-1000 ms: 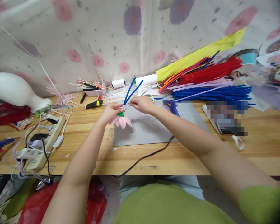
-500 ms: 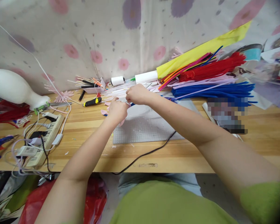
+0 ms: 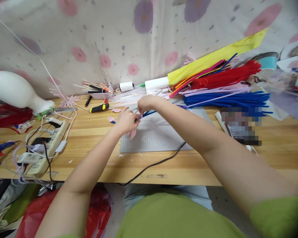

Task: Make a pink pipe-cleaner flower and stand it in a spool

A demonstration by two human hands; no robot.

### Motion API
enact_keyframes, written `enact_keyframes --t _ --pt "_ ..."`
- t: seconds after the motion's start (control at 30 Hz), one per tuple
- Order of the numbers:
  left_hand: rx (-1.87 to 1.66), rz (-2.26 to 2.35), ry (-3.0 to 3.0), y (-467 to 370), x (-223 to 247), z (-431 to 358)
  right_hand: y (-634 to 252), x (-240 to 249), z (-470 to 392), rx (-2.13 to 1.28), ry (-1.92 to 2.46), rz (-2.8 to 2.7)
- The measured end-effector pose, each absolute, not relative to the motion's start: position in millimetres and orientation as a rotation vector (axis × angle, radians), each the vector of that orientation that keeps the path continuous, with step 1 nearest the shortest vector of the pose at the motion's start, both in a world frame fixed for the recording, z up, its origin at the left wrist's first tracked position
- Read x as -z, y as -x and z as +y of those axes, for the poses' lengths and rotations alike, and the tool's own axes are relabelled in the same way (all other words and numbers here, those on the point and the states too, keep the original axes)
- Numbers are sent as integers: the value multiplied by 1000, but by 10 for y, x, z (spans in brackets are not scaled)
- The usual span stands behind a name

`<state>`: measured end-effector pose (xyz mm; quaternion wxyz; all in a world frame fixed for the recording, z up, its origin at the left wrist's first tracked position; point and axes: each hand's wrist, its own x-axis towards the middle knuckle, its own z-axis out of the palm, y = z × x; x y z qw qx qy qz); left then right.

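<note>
My left hand (image 3: pixel 127 121) is closed over the grey mat's left part, gripping a pink flower piece (image 3: pixel 132 134) whose pink petals hang below the fingers. Blue pipe cleaner stems (image 3: pixel 149 113) run out of that grip to the right, under my right hand. Close above them is my right hand (image 3: pixel 148 103), its fingers pinched together near the left fingertips. What the pinch holds is hidden; a thin dark strand (image 3: pixel 159 92) shows just behind it. Loose pink petals (image 3: pixel 111 119) lie left of my left hand, one with a blue stem.
Beneath both hands lies the grey mat (image 3: pixel 161 135), with a black cable (image 3: pixel 154 164) crossing to the table's front edge. Blue pipe cleaners (image 3: pixel 225 99) and red ones (image 3: pixel 225 76) are heaped at right. A yellow-black handled tool (image 3: pixel 99 108) and power strip (image 3: pixel 48 148) are at left.
Both hands have come slightly lower and nearer to me. My right hand has moved from above to beside the left fingertips, and more of the blue stems shows.
</note>
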<state>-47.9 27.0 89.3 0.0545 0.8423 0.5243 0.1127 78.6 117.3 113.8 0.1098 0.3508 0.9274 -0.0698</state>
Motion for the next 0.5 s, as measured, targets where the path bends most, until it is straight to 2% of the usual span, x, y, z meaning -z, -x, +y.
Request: enact_keyframes --t 0.17,0.3,0.5 --pt "-340 1642 -2247 465 -916 322 -779 -1186 1170 342 -966 2697" --pt "-390 1624 -1978 475 -809 440 -788 -1115 1182 184 -1073 2850" --pt "-676 1633 -1787 457 -739 456 -850 -1042 1237 90 -1109 3048"
